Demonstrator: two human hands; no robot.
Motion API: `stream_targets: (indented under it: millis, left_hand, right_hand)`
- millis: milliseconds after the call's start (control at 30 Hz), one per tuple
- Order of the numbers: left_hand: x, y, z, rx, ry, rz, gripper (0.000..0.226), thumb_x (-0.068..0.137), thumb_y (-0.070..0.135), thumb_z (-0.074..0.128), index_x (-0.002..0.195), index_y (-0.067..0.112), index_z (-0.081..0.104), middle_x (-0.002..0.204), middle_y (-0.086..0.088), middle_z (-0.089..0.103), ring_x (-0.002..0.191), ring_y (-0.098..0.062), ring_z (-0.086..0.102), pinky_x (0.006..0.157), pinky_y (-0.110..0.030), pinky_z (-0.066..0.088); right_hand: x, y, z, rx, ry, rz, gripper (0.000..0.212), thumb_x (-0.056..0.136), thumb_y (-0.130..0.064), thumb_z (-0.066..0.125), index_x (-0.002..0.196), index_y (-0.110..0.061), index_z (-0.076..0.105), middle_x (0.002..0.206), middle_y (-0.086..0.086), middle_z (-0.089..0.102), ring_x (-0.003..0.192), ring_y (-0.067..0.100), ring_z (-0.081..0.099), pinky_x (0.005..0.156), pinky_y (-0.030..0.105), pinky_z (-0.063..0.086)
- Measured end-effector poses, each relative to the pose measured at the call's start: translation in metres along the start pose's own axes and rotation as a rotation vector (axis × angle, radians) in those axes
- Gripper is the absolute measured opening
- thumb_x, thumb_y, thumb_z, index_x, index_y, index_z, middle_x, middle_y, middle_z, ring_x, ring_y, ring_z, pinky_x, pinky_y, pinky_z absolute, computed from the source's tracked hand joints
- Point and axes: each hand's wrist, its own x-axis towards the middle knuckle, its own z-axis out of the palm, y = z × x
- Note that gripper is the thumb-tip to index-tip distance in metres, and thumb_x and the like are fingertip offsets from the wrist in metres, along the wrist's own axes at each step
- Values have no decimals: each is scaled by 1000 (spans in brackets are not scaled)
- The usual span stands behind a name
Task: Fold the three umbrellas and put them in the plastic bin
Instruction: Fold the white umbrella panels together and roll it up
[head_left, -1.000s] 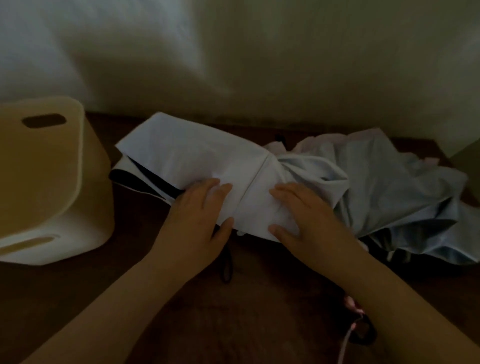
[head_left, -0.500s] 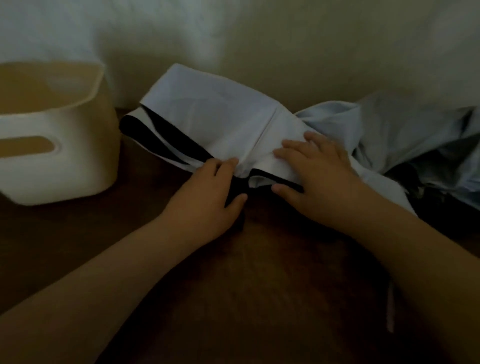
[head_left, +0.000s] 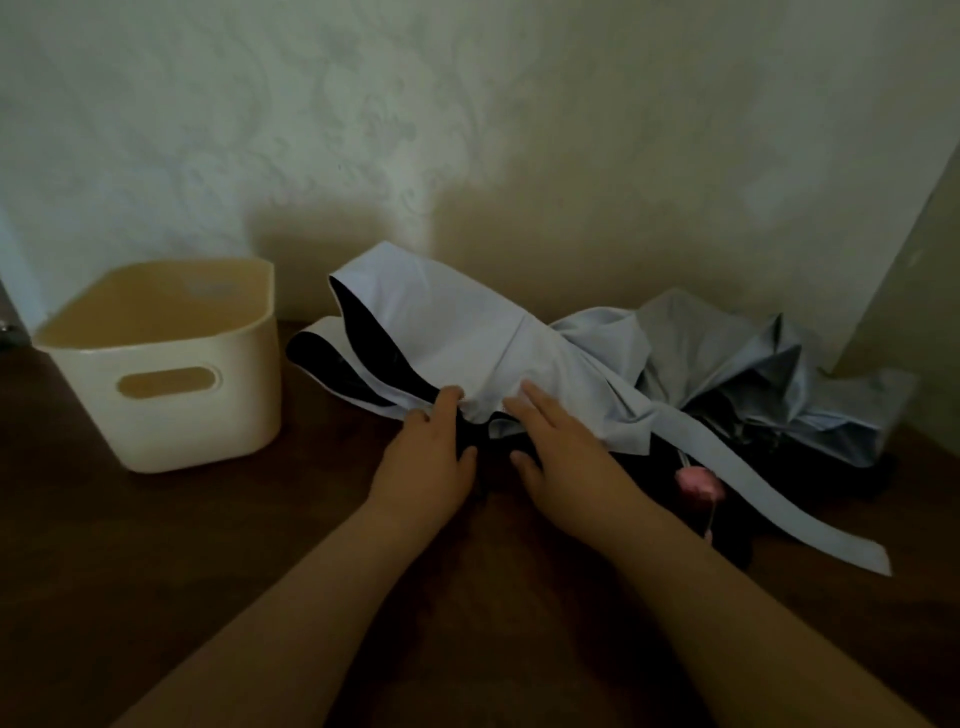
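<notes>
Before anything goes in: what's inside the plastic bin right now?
The plastic bin shows only bare cream inner walls, no umbrella visible. Its near wall hides the floor, so the bottom cannot be confirmed.

Scene is showing dim, with a soft light patch lying on the wall (head_left: 363, 130) upper left. A broad shadow is falling behind the umbrella (head_left: 441, 322). Dark table (head_left: 156, 571) is losing detail; edges are bowing slightly and grain is softening everything.

both hands (head_left: 427, 457) (head_left: 563, 452) flat, fingers extended forward.
</notes>
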Motion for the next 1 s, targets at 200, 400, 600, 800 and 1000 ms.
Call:
stream_targets:
  millis: [200, 400, 600, 800, 1000]
  left_hand:
    - [11, -5, 21, 69, -79, -65, 69, 93, 39, 49, 149, 28, 11, 139, -19, 40, 127, -34, 36, 102, -39, 37]
    - [14, -8, 17, 77, -1, -136, 62, 92, 47, 47, 147, 38, 19, 144, -18, 24, 131, -33, 27, 108, -39, 28]
    - [12, -10, 17, -33, -112, -66, 68, 94, 35, 50, 150, 23, 14, 143, -15, 42, 130, -29, 40, 103, -32, 34]
    - [9, -7, 1, -352, -16, -162, 58, 90, 21, 59, 144, 21, 36, 146, -2, 41, 133, -15, 37, 93, -10, 26]
    - [-2, 12, -8, -983, 42, -341, 53, 86, 12, 65, 134, 28, 50, 132, 0, 53, 112, -13, 56, 94, -28, 50]
  right_hand:
    - [12, 2, 18, -5, 1, -5, 55, 100, -30, 40, 150, -26, 17, 160, -7, 4, 143, 12, 17, 115, 27, 11]
    - [13, 9, 19, 0, -1, 16, 52, 99, -38, 38, 148, -28, 23, 159, -10, 10, 144, 10, 11, 116, 29, 7]
    - [10, 4, 22, 77, -5, 53, 49, 99, -34, 39, 146, -25, 29, 158, -5, 15, 144, 13, 15, 116, 31, 11]
    - [7, -1, 21, 196, 0, 74, 47, 101, -28, 39, 147, -21, 29, 157, 0, 20, 143, 11, 19, 113, 22, 11]
    - [8, -8, 20, 605, 79, 183, 41, 100, -33, 40, 141, -28, 40, 150, -7, 37, 137, 7, 32, 111, 20, 21]
